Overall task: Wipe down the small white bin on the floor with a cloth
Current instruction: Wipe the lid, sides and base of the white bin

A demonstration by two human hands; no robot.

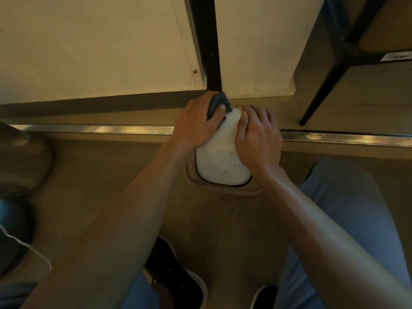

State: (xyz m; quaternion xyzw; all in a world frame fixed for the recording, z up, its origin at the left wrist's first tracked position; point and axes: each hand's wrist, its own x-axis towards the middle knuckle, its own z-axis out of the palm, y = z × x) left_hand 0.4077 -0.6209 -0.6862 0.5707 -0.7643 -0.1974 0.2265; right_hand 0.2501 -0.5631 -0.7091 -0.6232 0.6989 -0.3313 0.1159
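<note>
The small white bin (pixel 221 161) lies tilted on the floor in the middle of the head view, its side speckled with small brown spots and its tan rim (pixel 225 188) toward me. My left hand (pixel 197 123) presses a bunched dark grey cloth (pixel 219 102) against the bin's far left end. The bin's right side is gripped by my right hand (pixel 258 136), fingers spread over it. Both hands hide the bin's far end.
White cabinet panels (pixel 100 45) with a black post (pixel 210 43) between them stand just behind the bin. A metal floor strip (pixel 89 129) runs across. A black chair leg (pixel 321 92) is at the right. My shoes (pixel 178 277) and knees are below.
</note>
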